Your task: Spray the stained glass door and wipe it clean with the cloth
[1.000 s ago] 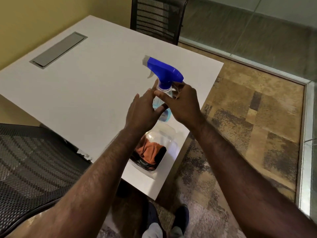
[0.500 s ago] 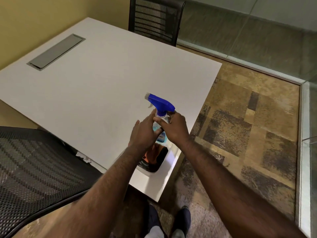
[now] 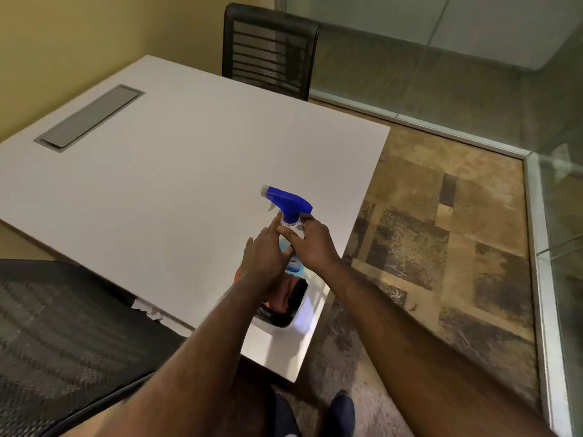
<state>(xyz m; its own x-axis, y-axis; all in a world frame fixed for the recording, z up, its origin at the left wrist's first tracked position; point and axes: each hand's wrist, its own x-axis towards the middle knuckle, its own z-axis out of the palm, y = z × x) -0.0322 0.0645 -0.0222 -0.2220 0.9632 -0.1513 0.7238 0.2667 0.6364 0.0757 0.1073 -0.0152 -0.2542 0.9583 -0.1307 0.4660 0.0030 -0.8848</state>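
Glass door (image 3: pixel 561 253) panels run along the right edge, beside the patterned carpet (image 3: pixel 441 234). Over the white table (image 3: pixel 164 184) corner, the right hand (image 3: pixel 312 244) curls around the upright spray bottle (image 3: pixel 288 212); the left hand (image 3: pixel 266 257) touches it with straighter fingers. Below sits a clear container (image 3: pixel 284 307), perhaps holding the cloth (image 3: pixel 282 298).

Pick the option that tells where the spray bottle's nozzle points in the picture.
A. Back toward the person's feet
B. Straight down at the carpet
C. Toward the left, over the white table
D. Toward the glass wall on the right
C: the blue trigger head of the spray bottle has its grey nozzle tip on the left side, aimed across the white table, while the right hand holds the bottle's neck.
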